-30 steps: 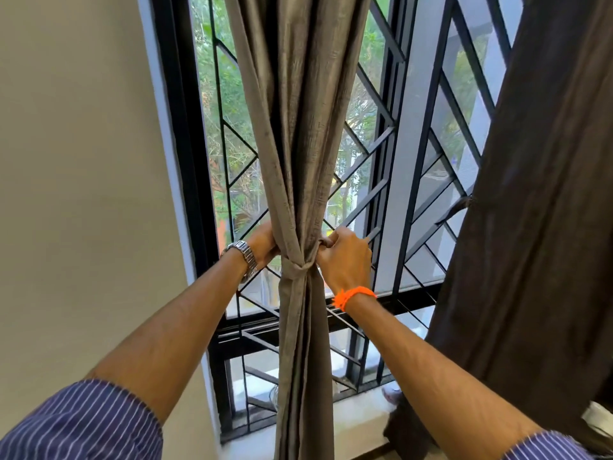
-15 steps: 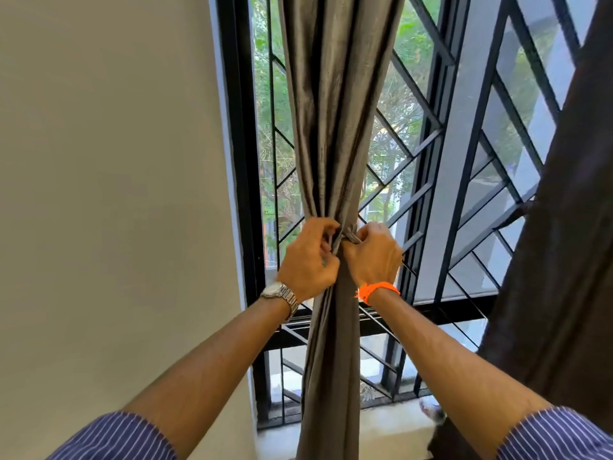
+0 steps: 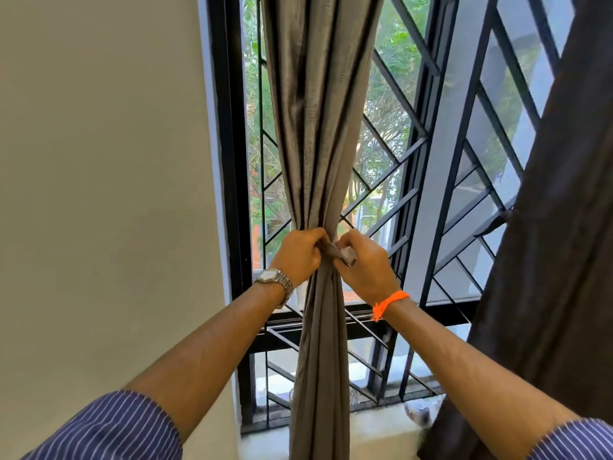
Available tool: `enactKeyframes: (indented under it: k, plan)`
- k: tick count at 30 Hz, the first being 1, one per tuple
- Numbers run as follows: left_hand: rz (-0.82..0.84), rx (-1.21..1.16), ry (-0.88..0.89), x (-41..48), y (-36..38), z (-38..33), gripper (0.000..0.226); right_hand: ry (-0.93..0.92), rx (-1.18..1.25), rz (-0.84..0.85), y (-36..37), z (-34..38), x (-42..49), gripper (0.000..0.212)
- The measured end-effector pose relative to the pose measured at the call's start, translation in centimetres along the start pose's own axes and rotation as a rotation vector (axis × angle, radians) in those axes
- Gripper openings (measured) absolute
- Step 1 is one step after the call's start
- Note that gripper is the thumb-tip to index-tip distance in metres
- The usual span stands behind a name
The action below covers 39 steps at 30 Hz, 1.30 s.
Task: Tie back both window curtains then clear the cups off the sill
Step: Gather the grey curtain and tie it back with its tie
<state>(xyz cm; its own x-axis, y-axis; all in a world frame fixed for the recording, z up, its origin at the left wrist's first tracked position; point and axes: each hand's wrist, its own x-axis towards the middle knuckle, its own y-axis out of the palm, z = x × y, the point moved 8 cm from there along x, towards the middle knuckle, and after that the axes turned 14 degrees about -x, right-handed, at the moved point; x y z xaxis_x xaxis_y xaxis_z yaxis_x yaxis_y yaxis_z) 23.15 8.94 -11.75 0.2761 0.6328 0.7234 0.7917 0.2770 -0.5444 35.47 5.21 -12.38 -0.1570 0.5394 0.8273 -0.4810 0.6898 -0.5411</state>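
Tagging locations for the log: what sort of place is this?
Likely a room in a home, at a window: grey curtain being tied, black grille with trees beyond, sill below.

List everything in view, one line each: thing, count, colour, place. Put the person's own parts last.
left curtain: one, grey-brown, gathered in front of the left window pane, cinched at mid-height
tie strip: one, grey-brown, held between both hands at the cinch
right curtain: one, dark brown, hanging at the right edge
window grille: one, black, across the panes
wall: one, beige, left of the window
sill: one, pale, below the grille
object on sill: one, whitish, partly hidden by the right curtain; cannot tell what it is
watch: one, silver, left wrist
wrist thread: one, orange, right wrist
sleeves: two, blue striped, bottom corners
left hand: closed on the tie strip
right hand: closed on the tie strip
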Motion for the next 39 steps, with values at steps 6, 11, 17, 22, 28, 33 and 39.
enactKeyframes:
  k: [6,11,17,22,28,33,39]
  plan:
    - [0.047,0.042,-0.027,0.5,0.7,0.1,0.026,-0.156,-0.043,0.221,-1.3,-0.2,-0.4,0.010]
    - [0.037,0.023,0.020,0.5,1.2,-0.6,0.026,-0.085,0.092,0.183,-3.3,0.4,2.6,0.009]
    - [0.043,-0.196,0.024,-0.5,1.3,-0.6,0.020,0.164,0.094,0.255,-3.1,0.3,6.3,0.013]
    - [-0.075,-0.329,-0.115,-1.5,-1.8,0.7,0.014,0.228,0.111,0.285,-2.3,0.5,6.9,0.019]
    - [-0.055,-0.459,-0.272,-1.6,-3.7,0.8,0.046,0.326,0.372,0.409,-0.7,2.7,6.8,0.026]
    - [-0.111,-0.472,-0.234,-2.3,-4.6,-0.5,0.045,0.350,0.429,0.422,-0.2,3.1,5.5,0.048]
    - [-0.122,-0.433,-0.186,-2.4,-4.4,-1.3,0.030,0.379,0.493,0.423,-0.1,2.8,4.0,0.032]
